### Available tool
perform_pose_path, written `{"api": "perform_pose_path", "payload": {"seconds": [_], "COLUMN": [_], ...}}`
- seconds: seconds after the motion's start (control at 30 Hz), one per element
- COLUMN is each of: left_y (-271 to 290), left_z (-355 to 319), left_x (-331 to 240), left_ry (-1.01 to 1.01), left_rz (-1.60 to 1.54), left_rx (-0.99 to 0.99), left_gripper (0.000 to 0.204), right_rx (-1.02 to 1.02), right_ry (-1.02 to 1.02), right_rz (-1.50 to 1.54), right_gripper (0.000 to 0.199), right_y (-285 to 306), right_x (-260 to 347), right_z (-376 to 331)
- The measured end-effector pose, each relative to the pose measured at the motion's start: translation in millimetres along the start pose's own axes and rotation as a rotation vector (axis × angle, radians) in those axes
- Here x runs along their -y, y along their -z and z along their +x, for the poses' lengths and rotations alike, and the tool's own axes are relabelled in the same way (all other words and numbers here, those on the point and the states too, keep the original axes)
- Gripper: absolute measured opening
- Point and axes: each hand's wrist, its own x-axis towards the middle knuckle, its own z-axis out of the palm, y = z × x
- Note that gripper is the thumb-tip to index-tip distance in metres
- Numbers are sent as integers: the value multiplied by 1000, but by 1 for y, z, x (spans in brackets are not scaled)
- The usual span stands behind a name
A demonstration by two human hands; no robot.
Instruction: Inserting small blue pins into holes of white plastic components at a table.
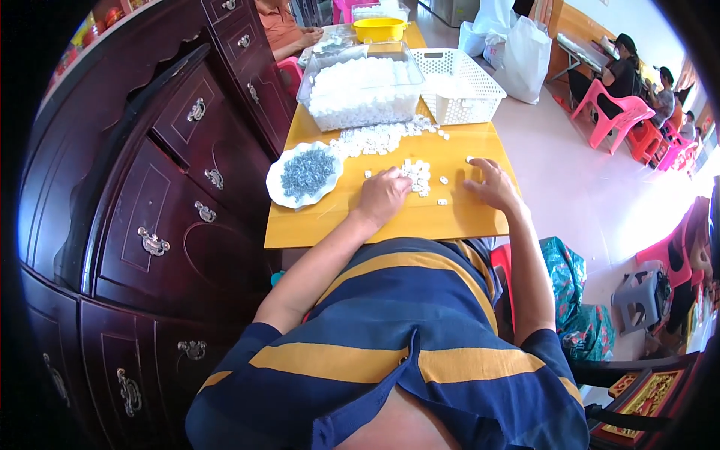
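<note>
Small white plastic pieces (421, 177) lie in a loose cluster on the yellow wooden table in front of me. My left hand (384, 196) rests at the left side of this cluster, its fingers curled together and their tips against the pieces. Whatever may be between those fingertips is hidden. Over the right part of the table, my right hand (495, 186) has thumb and fingers apart. One white piece (469, 159) sits at its index fingertip. A few single pieces lie between the hands. To the left, a scalloped white plate (276, 187) holds a heap of small bluish-grey clear parts (309, 172).
A clear bin (322, 112) full of white pieces stands at the back, with spilled pieces (382, 139) before it. Beside it is a white perforated basket (469, 105); farther back, a yellow basin (379, 30). Dark drawers (180, 157) line the left. Other people sit beyond.
</note>
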Motion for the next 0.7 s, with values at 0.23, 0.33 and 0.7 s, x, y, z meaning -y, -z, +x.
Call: {"api": "perform_pose_path", "payload": {"seconds": [0.23,0.33,0.7], "left_y": [-4,-10,6], "left_z": [2,1,5], "left_x": [3,6,4], "left_ry": [-32,-27,108], "left_rz": [46,68,-292], "left_rx": [10,3,-252], "left_gripper": [5,7,6], "right_rx": [15,58,-16], "right_ry": [91,136,247], "right_rz": [46,59,353], "right_gripper": [52,51,35], "right_y": [10,14,20], "right_x": [17,26,58], "right_z": [-6,-7,-7]}}
